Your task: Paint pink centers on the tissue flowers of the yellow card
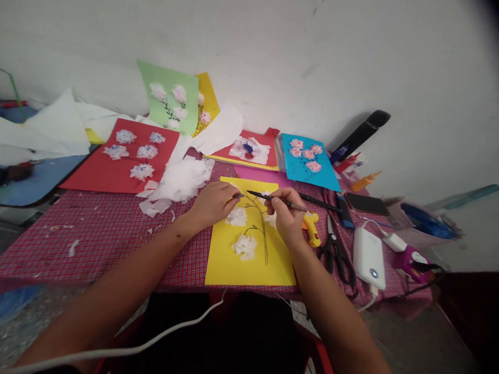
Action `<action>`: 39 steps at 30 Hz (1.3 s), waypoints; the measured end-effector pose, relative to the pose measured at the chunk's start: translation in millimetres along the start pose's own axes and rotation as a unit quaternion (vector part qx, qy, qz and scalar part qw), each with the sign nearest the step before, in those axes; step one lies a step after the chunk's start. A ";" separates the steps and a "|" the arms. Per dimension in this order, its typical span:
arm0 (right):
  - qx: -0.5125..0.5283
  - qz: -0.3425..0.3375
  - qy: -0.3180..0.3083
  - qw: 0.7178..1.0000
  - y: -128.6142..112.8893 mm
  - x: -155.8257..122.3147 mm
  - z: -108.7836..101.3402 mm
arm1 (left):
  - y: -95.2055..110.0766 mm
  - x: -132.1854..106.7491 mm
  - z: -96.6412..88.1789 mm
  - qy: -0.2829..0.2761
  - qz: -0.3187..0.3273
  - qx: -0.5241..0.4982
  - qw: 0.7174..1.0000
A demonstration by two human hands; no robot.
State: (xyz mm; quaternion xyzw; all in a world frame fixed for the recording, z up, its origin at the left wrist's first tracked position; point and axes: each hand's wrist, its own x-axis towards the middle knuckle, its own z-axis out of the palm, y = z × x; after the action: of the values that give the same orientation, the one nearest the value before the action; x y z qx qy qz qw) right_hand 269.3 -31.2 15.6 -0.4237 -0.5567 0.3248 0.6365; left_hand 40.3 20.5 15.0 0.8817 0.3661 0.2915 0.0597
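Yellow rectangular paper sheet (226, 268), bearing white ruffled flowers (244, 247) and a drawn dark stem (265, 245), on a red checked tablecloth (117, 220); near its top, the right hand (287, 214) grips a slim black pen (263, 196), the left hand (217, 201) pinches a small dark object (237, 196).

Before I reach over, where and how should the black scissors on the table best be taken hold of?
Most likely by the black handle loops, coming from the near edge of the table: the scissors lie with the loops toward you and the blades pointing away. Keep clear of the white power bank close on their right.
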 end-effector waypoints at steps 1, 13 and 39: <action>-0.002 0.002 -0.002 1.000 0.0 -0.1 -0.2 | -0.2 0.0 0.1 -0.001 -0.001 0.000 1.000; -0.045 0.036 -0.054 0.997 -2.4 -0.1 2.6 | 2.0 -0.8 0.3 0.011 0.027 -0.006 1.000; 0.085 0.082 -0.026 0.993 2.8 10.6 7.2 | 4.4 1.9 -1.2 0.076 0.001 -0.023 0.997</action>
State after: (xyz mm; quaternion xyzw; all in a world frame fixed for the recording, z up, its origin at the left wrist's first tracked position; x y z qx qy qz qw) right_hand 264.2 -19.3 17.9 -0.4037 -0.5068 0.4331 0.6266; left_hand 43.3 18.5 18.3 0.8559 0.3615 0.3662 0.0520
